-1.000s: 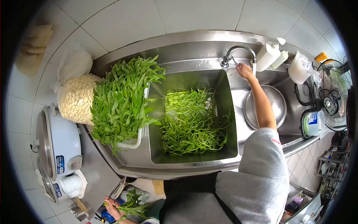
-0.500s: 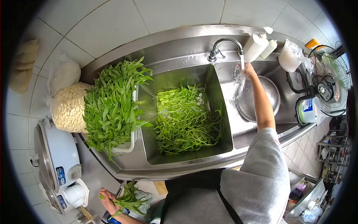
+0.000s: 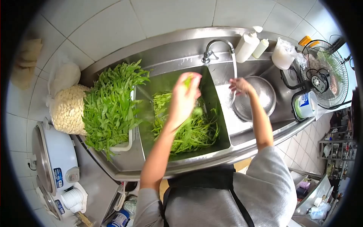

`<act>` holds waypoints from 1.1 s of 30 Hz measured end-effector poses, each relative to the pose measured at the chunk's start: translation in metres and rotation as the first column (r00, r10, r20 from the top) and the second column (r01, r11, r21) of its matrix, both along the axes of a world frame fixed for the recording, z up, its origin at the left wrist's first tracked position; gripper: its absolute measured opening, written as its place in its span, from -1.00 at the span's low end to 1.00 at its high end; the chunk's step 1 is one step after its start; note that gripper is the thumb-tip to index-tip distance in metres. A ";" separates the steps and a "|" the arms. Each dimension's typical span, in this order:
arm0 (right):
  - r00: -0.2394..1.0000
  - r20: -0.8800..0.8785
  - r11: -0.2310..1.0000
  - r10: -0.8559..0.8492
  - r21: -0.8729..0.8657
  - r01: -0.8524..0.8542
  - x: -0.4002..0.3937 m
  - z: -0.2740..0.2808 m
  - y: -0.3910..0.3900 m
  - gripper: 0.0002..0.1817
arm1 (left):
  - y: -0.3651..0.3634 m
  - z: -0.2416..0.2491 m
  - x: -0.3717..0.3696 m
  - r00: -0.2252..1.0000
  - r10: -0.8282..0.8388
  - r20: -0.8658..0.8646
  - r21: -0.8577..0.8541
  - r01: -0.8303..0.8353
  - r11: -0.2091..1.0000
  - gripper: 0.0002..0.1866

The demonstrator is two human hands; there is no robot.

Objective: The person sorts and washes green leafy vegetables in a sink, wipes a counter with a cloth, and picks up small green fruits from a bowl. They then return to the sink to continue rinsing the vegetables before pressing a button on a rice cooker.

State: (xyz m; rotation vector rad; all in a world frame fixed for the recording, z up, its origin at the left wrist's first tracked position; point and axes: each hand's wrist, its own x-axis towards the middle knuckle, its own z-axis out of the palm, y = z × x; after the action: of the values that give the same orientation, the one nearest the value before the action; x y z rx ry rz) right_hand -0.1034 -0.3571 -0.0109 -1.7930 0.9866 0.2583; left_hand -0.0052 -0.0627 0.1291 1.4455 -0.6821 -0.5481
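Observation:
My left hand is over the left sink basin, fingers closed around leafy green stems whose ends show at the fingers. Below it, a pile of the same greens lies in that basin; the hand and forearm hide part of it. In the right basin, my right hand is at the stream of running water, fingers apart and holding nothing. A round metal lid or bowl lies partly behind my right wrist. The water falls from a curved faucet.
Left of the basins, a white tray is heaped with leafy greens. Beside it stands a bag of peeled cloves or nuts. White bottles line the back ledge. A fan and a tub stand right.
My left hand has swung from the lower left, where it held a bunch of greens, up over the left basin. My right hand has drawn slightly back from the faucet.

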 end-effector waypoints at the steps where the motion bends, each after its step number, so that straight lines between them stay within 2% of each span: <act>1: 0.991 0.109 0.987 -0.072 0.148 0.055 -0.015 -0.013 0.001 -0.49 | -0.042 -0.013 0.002 0.993 0.038 0.113 -0.010 -0.038 0.999 -0.73; 2: 0.955 0.175 0.932 -0.239 0.316 0.176 -0.025 -0.030 0.002 -0.41 | -0.088 -0.034 0.004 0.997 0.065 0.046 -0.129 -0.058 0.990 -0.73; 3: 0.885 0.257 0.838 -0.388 0.498 0.222 -0.035 -0.042 0.006 -0.31 | -0.127 -0.057 0.005 0.996 0.085 -0.026 -0.246 -0.089 0.965 -0.73; 4: 0.820 0.244 0.710 -0.517 0.657 0.252 -0.032 -0.053 0.006 -0.23 | -0.160 -0.079 0.006 0.997 0.078 -0.006 -0.227 -0.078 0.971 -0.73; 5: 0.767 0.111 0.521 -0.632 0.794 0.314 -0.028 -0.047 0.011 -0.20 | -0.190 -0.097 0.006 0.998 0.070 0.008 -0.203 -0.067 0.977 -0.73; 7: 0.666 0.210 0.326 -0.715 0.944 0.052 -0.017 -0.035 0.010 -0.26 | -0.237 -0.122 -0.006 0.991 0.027 -0.133 -0.225 -0.057 0.973 -0.74; 9: 0.541 0.262 0.250 -0.800 0.963 -0.096 0.009 -0.049 -0.025 -0.36 | -0.270 -0.150 -0.015 0.986 0.073 -0.150 -0.264 -0.111 0.958 -0.79; 10: 0.451 0.208 0.262 -0.868 0.963 0.059 0.023 -0.057 -0.045 -0.50 | -0.279 -0.157 -0.017 0.947 0.083 -0.309 -0.232 -0.160 0.960 -0.81; 11: 0.465 0.261 0.338 -0.846 0.937 0.089 0.033 -0.094 -0.074 -0.63 | -0.286 -0.167 -0.020 0.883 0.098 -0.460 -0.182 -0.202 0.962 -0.82; 12: 0.395 0.339 0.472 -0.854 0.824 0.314 0.041 -0.094 -0.077 -0.67 | -0.296 -0.193 -0.018 0.895 0.132 -0.427 -0.197 -0.234 0.952 -0.82; 13: 0.343 0.428 0.549 -0.836 0.651 0.525 0.054 -0.086 -0.070 -0.70 | -0.300 -0.201 -0.016 0.835 0.176 -0.522 -0.163 -0.300 0.940 -0.82; 14: 0.371 0.484 0.610 -0.792 0.598 0.521 0.054 -0.063 -0.051 -0.65 | -0.299 -0.204 -0.010 0.757 0.220 -0.615 -0.171 -0.401 0.900 -0.81; 15: 0.439 0.624 0.752 -0.647 0.424 0.504 0.052 -0.071 -0.043 -0.59 | -0.297 -0.208 -0.004 0.668 0.255 -0.699 -0.164 -0.497 0.852 -0.80; 17: 0.532 0.603 0.803 -0.595 0.423 0.419 0.043 -0.103 -0.050 -0.53 | -0.299 -0.226 0.005 0.628 0.317 -0.711 -0.092 -0.530 0.843 -0.79; 18: 0.538 0.591 0.799 -0.601 0.429 0.422 0.040 -0.109 -0.044 -0.53 | -0.299 -0.240 0.006 0.588 0.372 -0.719 -0.026 -0.557 0.830 -0.78; 19: 0.671 0.585 0.879 -0.455 0.175 0.443 0.044 -0.111 -0.036 -0.52 | -0.302 -0.250 -0.004 0.611 0.446 -0.654 0.018 -0.576 0.817 -0.75; 20: 0.791 0.534 0.908 -0.299 -0.097 0.408 0.053 -0.109 -0.036 -0.51 | -0.299 -0.261 -0.003 0.562 0.376 -0.737 0.002 -0.554 0.832 -0.75; 21: 0.795 0.529 0.911 -0.296 -0.093 0.401 0.050 -0.093 -0.041 -0.51 | -0.292 -0.270 -0.005 0.494 0.308 -0.813 -0.003 -0.533 0.846 -0.75; 22: 0.955 0.261 0.936 0.142 -0.349 -0.043 0.038 -0.058 -0.048 -0.54 | -0.283 -0.268 -0.005 0.450 0.363 -0.816 0.104 -0.503 0.858 -0.79; 23: 0.844 -0.096 0.736 0.528 -0.445 -0.511 0.030 -0.023 -0.057 -0.57 | -0.279 -0.277 -0.006 0.441 0.370 -0.818 0.113 -0.507 0.854 -0.79; 25: 0.938 -0.185 0.906 0.294 -0.260 -0.335 0.024 0.025 -0.075 -0.68 | -0.275 -0.292 -0.004 0.837 0.239 -0.492 0.132 -0.200 0.971 -0.82; 26: 0.945 -0.194 0.889 0.262 -0.333 -0.315 0.025 0.038 -0.082 -0.69 | -0.270 -0.274 -0.005 0.958 0.002 -0.285 0.124 0.035 0.992 -0.82; 27: 0.952 -0.200 0.865 0.232 -0.406 -0.296 0.029 0.045 -0.089 -0.69 | -0.277 -0.271 -0.007 0.952 -0.137 -0.275 0.096 0.169 0.981 -0.80; 28: 0.949 -0.205 0.861 0.241 -0.407 -0.307 0.035 0.043 -0.096 -0.69 | -0.289 -0.274 -0.010 0.927 -0.271 -0.260 0.069 0.298 0.952 -0.78; 30: 0.871 -0.041 0.611 0.490 -0.696 -0.376 0.051 0.038 -0.103 -0.74 | -0.312 -0.283 -0.015 0.920 -0.373 0.119 0.353 0.312 0.882 -0.78; 31: 0.862 -0.043 0.602 0.506 -0.698 -0.388 0.057 0.043 -0.100 -0.74 | -0.315 -0.274 -0.017 0.927 -0.355 0.119 0.350 0.296 0.889 -0.78; 32: 0.912 0.168 0.817 0.374 -0.525 -0.239 0.063 0.048 -0.097 -0.73 | -0.318 -0.264 -0.018 0.957 -0.270 -0.109 0.231 0.289 0.929 -0.76; 33: 0.925 0.332 0.955 0.186 -0.284 -0.090 0.070 0.054 -0.092 -0.72 | -0.315 -0.249 -0.015 0.921 -0.196 -0.337 0.114 0.246 0.963 -0.75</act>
State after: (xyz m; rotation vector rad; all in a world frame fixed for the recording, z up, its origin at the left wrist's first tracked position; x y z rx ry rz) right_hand -0.0329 -0.4495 0.0429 -2.0659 0.6564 -0.1185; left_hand -0.0206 -0.3782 -0.1196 1.3845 -0.5513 -1.0112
